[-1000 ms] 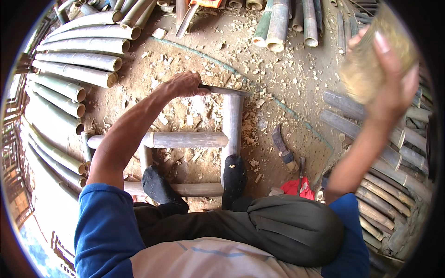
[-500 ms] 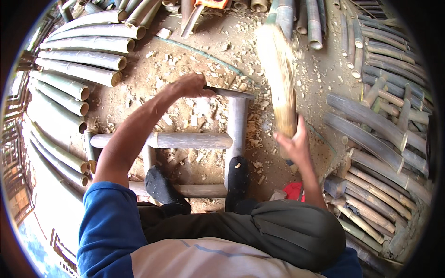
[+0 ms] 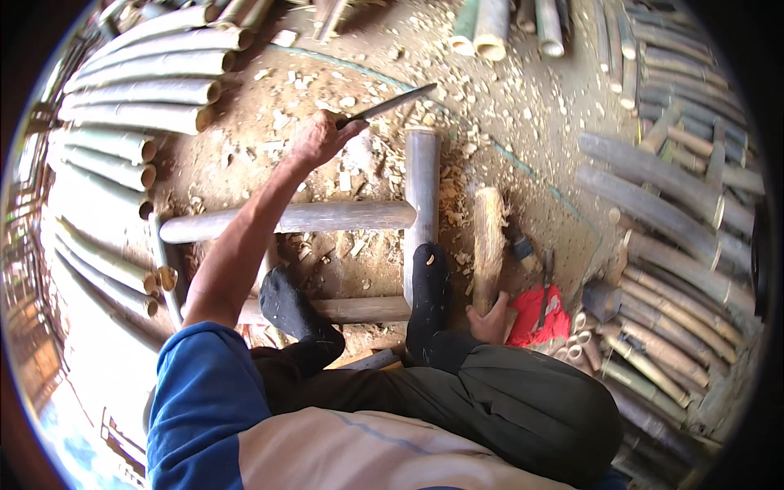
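My left hand (image 3: pixel 321 139) is closed round the handle of a long dark-bladed knife (image 3: pixel 394 106), held beyond the bamboo frame with its tip toward the far right. The blade is apart from the frame's thick upright pole (image 3: pixel 422 167), whose cut end points away from me. A rail (image 3: pixel 347 216) meets that pole, and another rail (image 3: pixel 363 309) lies nearer. My right hand (image 3: pixel 488 320) grips the near end of a rough wooden club (image 3: pixel 490 237), low beside my right foot. Its fingers are partly hidden. My feet in black socks (image 3: pixel 430 286) rest against the frame.
A red cloth (image 3: pixel 535 320) with a slim metal tool (image 3: pixel 548 282) lies right of the club. A short dark-headed tool (image 3: pixel 525 253) lies nearby. Bamboo poles are stacked at left (image 3: pixel 147 90) and right (image 3: pixel 678 335). Wood chips (image 3: pixel 359 175) cover the ground.
The knife has lifted off the pole's end and now slants away to the far right. The club has come down from its raised position toward my right foot.
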Demonstrator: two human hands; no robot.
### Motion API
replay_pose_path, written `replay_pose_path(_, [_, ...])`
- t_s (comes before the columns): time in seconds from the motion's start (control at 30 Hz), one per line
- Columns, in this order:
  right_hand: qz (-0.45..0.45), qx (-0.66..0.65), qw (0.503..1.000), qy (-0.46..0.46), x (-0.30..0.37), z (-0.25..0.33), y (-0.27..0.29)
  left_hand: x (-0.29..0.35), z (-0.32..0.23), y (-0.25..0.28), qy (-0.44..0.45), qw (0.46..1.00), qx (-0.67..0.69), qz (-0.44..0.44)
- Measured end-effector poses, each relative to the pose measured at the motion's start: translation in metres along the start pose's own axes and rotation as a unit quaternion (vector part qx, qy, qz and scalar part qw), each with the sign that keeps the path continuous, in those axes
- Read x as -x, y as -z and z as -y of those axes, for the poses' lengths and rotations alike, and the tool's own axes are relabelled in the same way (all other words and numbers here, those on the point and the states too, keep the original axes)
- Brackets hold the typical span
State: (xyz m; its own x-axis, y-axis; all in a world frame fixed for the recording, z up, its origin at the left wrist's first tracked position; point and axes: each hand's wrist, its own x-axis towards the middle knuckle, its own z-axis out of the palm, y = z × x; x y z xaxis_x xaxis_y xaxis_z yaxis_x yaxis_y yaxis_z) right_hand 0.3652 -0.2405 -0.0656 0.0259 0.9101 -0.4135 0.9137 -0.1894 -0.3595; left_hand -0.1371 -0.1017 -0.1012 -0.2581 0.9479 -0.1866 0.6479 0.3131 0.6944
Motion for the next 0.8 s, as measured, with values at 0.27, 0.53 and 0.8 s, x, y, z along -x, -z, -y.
replay_pose_path(0.27, [0.072, 0.169, 0.982, -0.049, -0.032, -0.007, -0.013, 0.075, 0.085, 0.048, 0.071, 0.953, -0.236, -0.178])
replay_pose_path(0.53, [0.071, 0.168, 0.977, -0.111, -0.050, -0.040, -0.015, 0.105, 0.004, -0.006, 0.033, 0.950, -0.305, 0.065])
replay_pose_path(0.8, [0.049, 0.167, 0.976, -0.134, -0.030, -0.075, -0.001, 0.126, -0.031, -0.068, 0.000, 0.971, -0.170, 0.169])
